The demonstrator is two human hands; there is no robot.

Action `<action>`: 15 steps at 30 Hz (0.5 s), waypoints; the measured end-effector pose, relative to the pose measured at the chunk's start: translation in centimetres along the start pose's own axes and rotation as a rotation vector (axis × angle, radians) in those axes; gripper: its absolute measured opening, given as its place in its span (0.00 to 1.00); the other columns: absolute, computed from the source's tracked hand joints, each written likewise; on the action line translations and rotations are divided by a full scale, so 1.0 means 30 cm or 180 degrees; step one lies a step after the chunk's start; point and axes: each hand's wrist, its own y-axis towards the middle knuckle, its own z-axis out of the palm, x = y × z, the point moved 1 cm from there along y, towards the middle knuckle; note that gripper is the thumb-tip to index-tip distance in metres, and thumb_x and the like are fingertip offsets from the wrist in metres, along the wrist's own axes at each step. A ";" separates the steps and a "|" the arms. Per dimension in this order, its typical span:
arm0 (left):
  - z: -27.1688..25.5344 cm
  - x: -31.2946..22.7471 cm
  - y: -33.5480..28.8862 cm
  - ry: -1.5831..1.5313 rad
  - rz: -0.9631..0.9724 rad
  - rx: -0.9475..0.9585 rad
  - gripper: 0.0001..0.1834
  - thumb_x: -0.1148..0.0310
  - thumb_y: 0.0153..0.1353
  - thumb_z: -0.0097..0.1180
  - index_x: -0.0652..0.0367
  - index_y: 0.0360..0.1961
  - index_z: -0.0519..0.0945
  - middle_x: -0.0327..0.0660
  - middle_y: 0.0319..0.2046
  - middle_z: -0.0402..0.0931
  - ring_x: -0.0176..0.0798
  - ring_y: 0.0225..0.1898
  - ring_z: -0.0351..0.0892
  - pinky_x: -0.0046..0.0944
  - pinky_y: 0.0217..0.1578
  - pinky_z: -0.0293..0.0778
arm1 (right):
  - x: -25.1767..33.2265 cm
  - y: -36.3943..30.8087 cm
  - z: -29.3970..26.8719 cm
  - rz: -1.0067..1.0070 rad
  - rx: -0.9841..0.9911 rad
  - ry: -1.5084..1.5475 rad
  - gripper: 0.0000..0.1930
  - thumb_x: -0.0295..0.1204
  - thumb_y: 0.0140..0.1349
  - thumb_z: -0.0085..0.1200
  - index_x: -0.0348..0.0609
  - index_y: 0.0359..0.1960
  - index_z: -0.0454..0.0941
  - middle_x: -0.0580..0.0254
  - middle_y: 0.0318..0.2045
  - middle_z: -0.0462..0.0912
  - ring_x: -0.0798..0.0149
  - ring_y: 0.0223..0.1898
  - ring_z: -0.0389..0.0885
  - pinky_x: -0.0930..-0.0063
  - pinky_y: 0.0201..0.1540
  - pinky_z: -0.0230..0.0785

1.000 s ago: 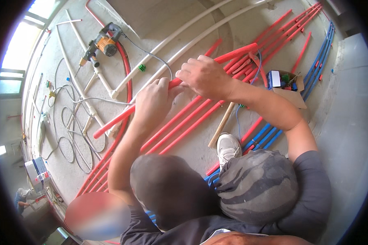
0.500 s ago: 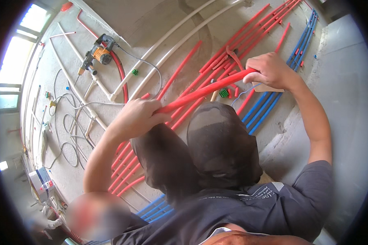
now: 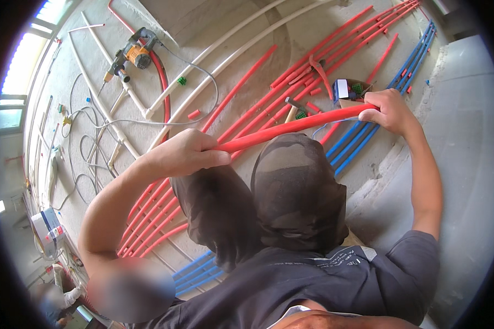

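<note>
A red plastic pipe [image 3: 291, 128] is held crosswise above my knees, its right end slightly higher than its left. My left hand [image 3: 187, 152] wraps round the left end, while my right hand [image 3: 391, 112] grips the other end with the thumb along it. Beyond the pipe, a red-handled plier-like tool [image 3: 320, 77] lies across red pipes on the floor. Close to my right hand stands a small open box [image 3: 343, 90] with green pieces inside. A hammer [image 3: 294, 106] and short red pipe pieces [image 3: 313, 107] lie just past the held pipe.
Long red pipes [image 3: 335, 39] and blue pipes [image 3: 350, 145] run along the concrete floor. An orange-and-black rotary hammer drill [image 3: 135, 56] lies at the far left, its grey cable looping among white pipes [image 3: 214, 70]. A wall [image 3: 466, 137] stands at right; another person [image 3: 55, 301] is at lower left.
The pipe has shifted right and become closer to level. My right hand has moved right and slightly down, bringing the small box into view. My left elbow has swung outward; both hands keep their grip.
</note>
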 end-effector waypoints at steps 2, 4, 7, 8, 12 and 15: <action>0.018 0.005 0.002 -0.0214 -0.0013 0.0039 0.32 0.41 0.76 0.64 0.67 0.41 0.87 0.39 0.25 0.77 0.37 0.29 0.76 0.46 0.35 0.75 | 0.013 -0.035 0.012 0.0146 -0.0169 0.0030 0.34 0.63 0.68 0.65 0.40 0.26 0.75 0.44 0.22 0.75 0.35 0.28 0.78 0.47 0.31 0.66; 0.068 0.030 -0.010 -0.0541 -0.0126 0.0054 0.33 0.40 0.77 0.63 0.66 0.37 0.85 0.36 0.23 0.75 0.34 0.27 0.74 0.44 0.32 0.73 | 0.051 -0.070 0.038 0.0222 -0.0459 0.0044 0.35 0.64 0.67 0.65 0.40 0.25 0.74 0.45 0.22 0.75 0.36 0.27 0.78 0.48 0.31 0.66; 0.083 0.029 -0.014 -0.1267 -0.0581 0.0482 0.34 0.37 0.77 0.61 0.61 0.32 0.79 0.32 0.22 0.70 0.29 0.25 0.69 0.38 0.27 0.68 | 0.082 -0.150 0.118 0.0517 -0.0687 0.0032 0.34 0.63 0.67 0.65 0.42 0.26 0.74 0.47 0.22 0.75 0.38 0.27 0.78 0.49 0.30 0.67; 0.091 0.030 -0.027 -0.1515 -0.0667 0.0547 0.35 0.33 0.75 0.61 0.57 0.30 0.76 0.30 0.21 0.68 0.25 0.22 0.66 0.33 0.22 0.63 | 0.108 -0.162 0.117 0.0611 -0.0723 0.0079 0.34 0.63 0.67 0.65 0.42 0.26 0.74 0.48 0.22 0.76 0.39 0.27 0.78 0.49 0.30 0.67; 0.134 0.044 -0.044 -0.1973 -0.0670 0.0502 0.36 0.30 0.72 0.61 0.57 0.32 0.76 0.31 0.20 0.67 0.28 0.19 0.68 0.34 0.19 0.66 | 0.183 -0.200 0.152 0.0974 -0.0856 0.0142 0.34 0.63 0.68 0.64 0.42 0.26 0.73 0.51 0.22 0.77 0.41 0.26 0.78 0.50 0.31 0.67; 0.166 0.049 -0.073 -0.2391 -0.0717 0.0548 0.35 0.31 0.73 0.61 0.57 0.33 0.76 0.32 0.20 0.67 0.28 0.19 0.68 0.33 0.19 0.66 | 0.220 -0.219 0.181 0.1095 -0.0936 0.0077 0.34 0.64 0.68 0.64 0.42 0.26 0.73 0.51 0.22 0.76 0.41 0.26 0.78 0.50 0.31 0.67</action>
